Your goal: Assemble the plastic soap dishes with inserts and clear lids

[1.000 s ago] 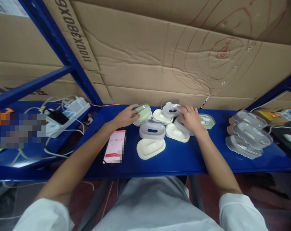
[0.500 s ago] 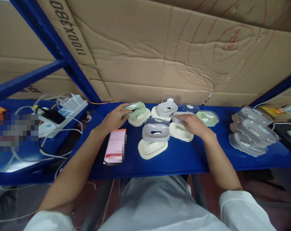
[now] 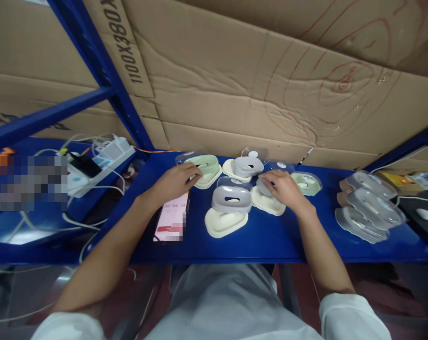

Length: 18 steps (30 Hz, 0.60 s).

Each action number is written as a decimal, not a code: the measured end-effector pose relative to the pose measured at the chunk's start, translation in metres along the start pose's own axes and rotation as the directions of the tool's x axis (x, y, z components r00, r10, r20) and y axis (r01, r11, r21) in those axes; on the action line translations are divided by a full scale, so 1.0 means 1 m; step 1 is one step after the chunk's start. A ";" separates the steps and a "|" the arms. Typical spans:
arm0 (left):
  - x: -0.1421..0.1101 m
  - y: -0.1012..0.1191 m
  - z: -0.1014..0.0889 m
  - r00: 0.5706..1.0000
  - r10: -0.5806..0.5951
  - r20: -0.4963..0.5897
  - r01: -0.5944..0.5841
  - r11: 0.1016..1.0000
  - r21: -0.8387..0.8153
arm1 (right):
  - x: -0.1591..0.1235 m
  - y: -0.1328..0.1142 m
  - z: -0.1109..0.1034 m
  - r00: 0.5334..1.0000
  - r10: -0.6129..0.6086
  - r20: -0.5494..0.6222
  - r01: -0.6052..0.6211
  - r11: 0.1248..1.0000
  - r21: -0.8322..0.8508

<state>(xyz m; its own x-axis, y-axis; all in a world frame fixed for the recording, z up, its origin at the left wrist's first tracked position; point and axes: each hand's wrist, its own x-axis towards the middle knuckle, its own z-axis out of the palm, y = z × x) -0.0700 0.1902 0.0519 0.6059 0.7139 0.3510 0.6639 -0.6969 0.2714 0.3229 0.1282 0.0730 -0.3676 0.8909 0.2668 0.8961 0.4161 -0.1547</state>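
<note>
A pale green oval dish [image 3: 210, 163] with a slot in its middle rests on a cream base at the back left. My left hand [image 3: 178, 180] is at its left end, thumb and fingers curled against the rim. My right hand [image 3: 286, 189] reaches over a grey oval dish [image 3: 264, 186], its fingers bent around the right side and covering much of it. Under that dish lies a cream base [image 3: 270, 206]. Between my hands, another grey dish [image 3: 232, 200] leans on a cream base [image 3: 225, 224]. A further grey dish [image 3: 248, 166] sits behind.
A lidded green dish [image 3: 307, 183] lies to the right. Clear-lidded dishes [image 3: 371, 208] are stacked farther right. A phone [image 3: 171, 217] showing a timer lies at the left. Cables and a power strip [image 3: 111, 156] occupy the far left; cardboard [image 3: 214, 104] stands behind.
The green dish lies flatter, and a clear lid now shows behind it on the left. My left fingers have shifted lower along its end. My right hand stays at the grey dish. The view has shifted slightly.
</note>
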 end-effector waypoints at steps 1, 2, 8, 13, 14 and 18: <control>0.000 0.008 -0.002 1.000 0.004 0.023 -0.004 1.000 -0.018 | 0.000 0.000 0.000 1.000 0.008 0.014 -0.008 1.000 0.016; -0.001 0.017 -0.003 0.999 0.011 0.043 -0.009 0.999 -0.034 | 0.001 0.000 0.000 1.000 0.014 0.026 -0.015 0.999 0.029; -0.008 0.055 -0.001 0.975 0.190 0.112 -0.174 0.975 -0.139 | 0.003 -0.006 0.007 1.000 0.015 0.020 -0.015 1.000 0.013; -0.012 0.058 0.018 0.955 0.259 0.147 -0.245 0.964 -0.103 | 0.002 0.011 0.007 0.969 0.191 -0.155 -0.220 0.956 -0.196; -0.012 0.057 0.020 0.955 0.265 0.133 -0.250 0.961 -0.119 | 0.002 0.016 0.007 0.956 0.240 -0.167 -0.273 0.935 -0.224; -0.012 0.054 0.019 0.969 0.247 0.019 -0.242 0.959 -0.149 | 0.000 0.029 0.005 0.937 0.341 -0.074 -0.348 0.895 -0.280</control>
<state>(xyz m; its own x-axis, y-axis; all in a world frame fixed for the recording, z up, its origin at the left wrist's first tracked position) -0.0333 0.1456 0.0452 0.7594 0.5209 0.3900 0.4251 -0.8509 0.3087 0.3475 0.1411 0.0643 -0.0208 0.9632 0.2680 0.9993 0.0116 0.0355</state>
